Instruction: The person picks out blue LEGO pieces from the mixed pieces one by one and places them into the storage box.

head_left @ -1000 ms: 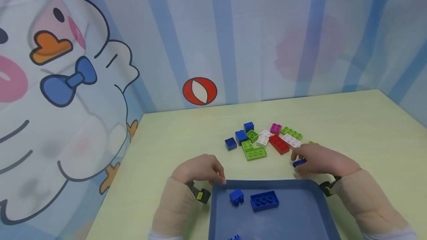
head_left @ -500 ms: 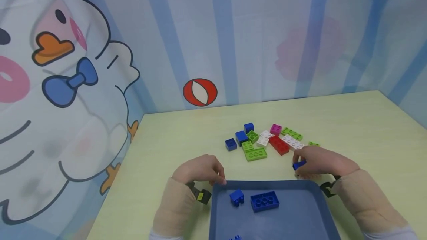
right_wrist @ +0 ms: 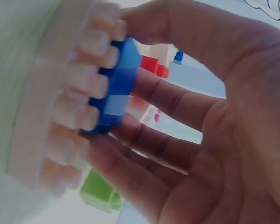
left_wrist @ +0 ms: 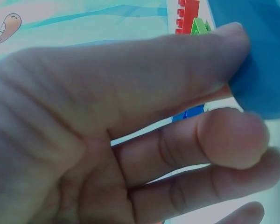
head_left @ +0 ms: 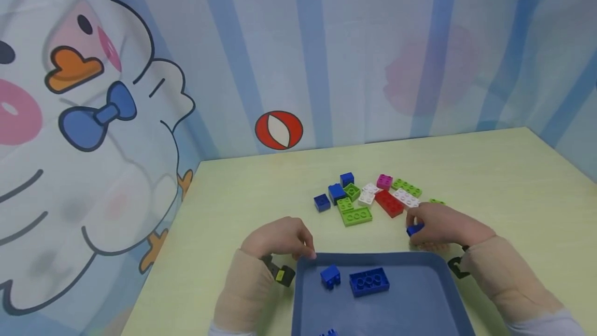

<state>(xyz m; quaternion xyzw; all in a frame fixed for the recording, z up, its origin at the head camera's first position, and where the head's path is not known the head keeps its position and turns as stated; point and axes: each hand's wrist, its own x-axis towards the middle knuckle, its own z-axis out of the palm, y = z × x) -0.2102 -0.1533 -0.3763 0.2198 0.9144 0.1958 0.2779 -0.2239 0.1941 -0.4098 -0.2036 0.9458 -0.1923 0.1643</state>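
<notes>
My right hand (head_left: 445,224) pinches a blue toy brick (right_wrist: 116,86) between thumb and fingers. The brick sits against the studs of a long peach-coloured brick (right_wrist: 72,100), which shows under the hand in the head view. At the near side, the left hand (head_left: 280,237) has its thumb and index finger on the far left corner of the blue-grey tray (head_left: 368,258), pinching the rim. Inside that tray are a small blue brick (head_left: 330,277), a longer blue brick (head_left: 369,282) with its hollow side showing, and part of another blue brick (head_left: 330,333).
Beyond the tray lie loose bricks: a red one (head_left: 389,204), a white one (head_left: 406,198), a pink one (head_left: 384,181), several green ones including a long one (head_left: 357,216), and blue ones at left (head_left: 322,203). A printed cloth (head_left: 364,56) hangs behind the table.
The right hand has shifted slightly left with the blue brick, and more of the peach-coloured brick shows beneath it. My left hand stays at the tray corner.
</notes>
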